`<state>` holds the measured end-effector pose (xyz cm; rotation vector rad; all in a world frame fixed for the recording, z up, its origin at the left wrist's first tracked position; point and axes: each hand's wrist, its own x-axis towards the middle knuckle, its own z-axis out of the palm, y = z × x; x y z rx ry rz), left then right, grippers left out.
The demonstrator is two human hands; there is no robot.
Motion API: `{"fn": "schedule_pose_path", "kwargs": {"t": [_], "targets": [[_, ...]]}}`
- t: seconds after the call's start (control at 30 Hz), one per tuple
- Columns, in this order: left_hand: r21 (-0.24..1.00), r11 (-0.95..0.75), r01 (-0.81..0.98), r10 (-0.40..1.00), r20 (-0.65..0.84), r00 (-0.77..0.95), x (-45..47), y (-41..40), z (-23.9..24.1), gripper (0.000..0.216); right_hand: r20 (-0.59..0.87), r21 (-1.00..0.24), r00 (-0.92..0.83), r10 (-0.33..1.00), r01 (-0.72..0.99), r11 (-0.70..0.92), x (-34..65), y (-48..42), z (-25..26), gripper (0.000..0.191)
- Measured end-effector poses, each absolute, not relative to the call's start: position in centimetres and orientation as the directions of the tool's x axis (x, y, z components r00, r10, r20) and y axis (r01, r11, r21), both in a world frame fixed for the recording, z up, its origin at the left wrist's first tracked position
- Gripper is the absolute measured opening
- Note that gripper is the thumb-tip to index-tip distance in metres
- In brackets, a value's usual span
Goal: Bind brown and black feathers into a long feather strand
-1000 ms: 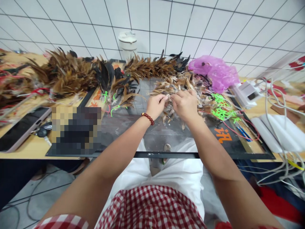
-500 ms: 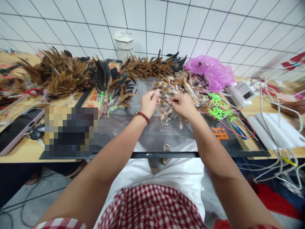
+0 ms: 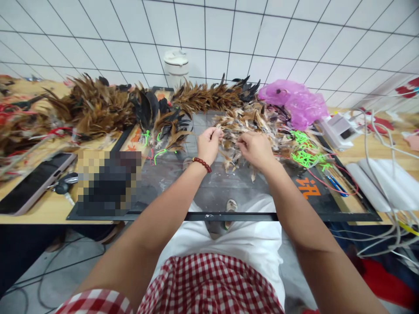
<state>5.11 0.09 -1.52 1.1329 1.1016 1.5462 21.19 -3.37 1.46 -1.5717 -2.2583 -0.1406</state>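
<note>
My left hand (image 3: 208, 144), with a dark red bead bracelet (image 3: 202, 164) at the wrist, is closed in a pinch at the left edge of a loose pile of brown and cream feathers (image 3: 252, 120). Whatever lies between its fingertips is too small to make out. Over the pile's near side, my right hand (image 3: 257, 148) is also closed, fingertips together and pointing left; its grip is hidden. Left of my hands lies a bunch of black and brown feathers (image 3: 163, 120) with green ties. Bright green cords (image 3: 304, 152) lie tangled to the right.
A long feather strip (image 3: 209, 96) runs along the back, near a white lidded cup (image 3: 176, 65). A purple plastic bag (image 3: 296, 102), a white device (image 3: 340, 131) and pale cables are at right. At left are a phone (image 3: 36, 183), keys (image 3: 63, 185) and more feathers (image 3: 98, 104).
The whole view has shifted slightly, so everything sits a little further right and lower. Both hands stay pinched at the feather pile; the right hand has turned slightly.
</note>
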Motion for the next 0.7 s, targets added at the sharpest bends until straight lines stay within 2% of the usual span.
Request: {"fn": "schedule_pose_path", "kwargs": {"t": [0.1,0.2,0.3,0.37,0.53,0.63,0.7], "targets": [[0.965,-0.193,-0.178,0.96,0.148,-0.237,4.7,0.3,-1.3,0.021,0.292,-0.185,-0.297,0.909,0.915,0.359,21.0,-2.9,0.3,0.016],[0.961,-0.179,-0.209,0.948,0.111,-0.299,4.2,0.5,-1.1,0.021,0.268,-0.119,-0.349,0.898,0.913,0.39,20.7,-2.8,-0.2,0.017],[0.947,-0.164,-0.278,0.951,0.076,-0.301,3.8,0.7,-0.9,0.025,0.334,-0.052,-0.356,0.873,0.918,0.394,20.8,-3.0,0.4,0.021],[0.936,-0.129,-0.327,0.962,0.038,-0.272,3.6,0.6,-0.8,0.027,0.392,-0.062,-0.353,0.85,0.911,0.407,21.1,-3.0,0.9,0.023],[0.924,-0.078,-0.375,0.98,0.002,-0.197,3.7,0.3,-0.6,0.028,0.527,-0.253,-0.37,0.765,0.792,0.556,21.7,-2.8,1.3,0.032],[0.934,-0.084,-0.346,0.994,0.054,-0.098,4.1,-0.2,-0.6,0.027,0.58,-0.421,-0.348,0.737,0.647,0.636,21.3,-2.9,1.1,0.029],[0.951,-0.093,-0.296,0.996,0.093,-0.011,4.5,-0.6,-0.7,0.025,0.585,-0.525,-0.293,0.756,0.575,0.628,20.9,-3.1,1.1,0.03]]}}
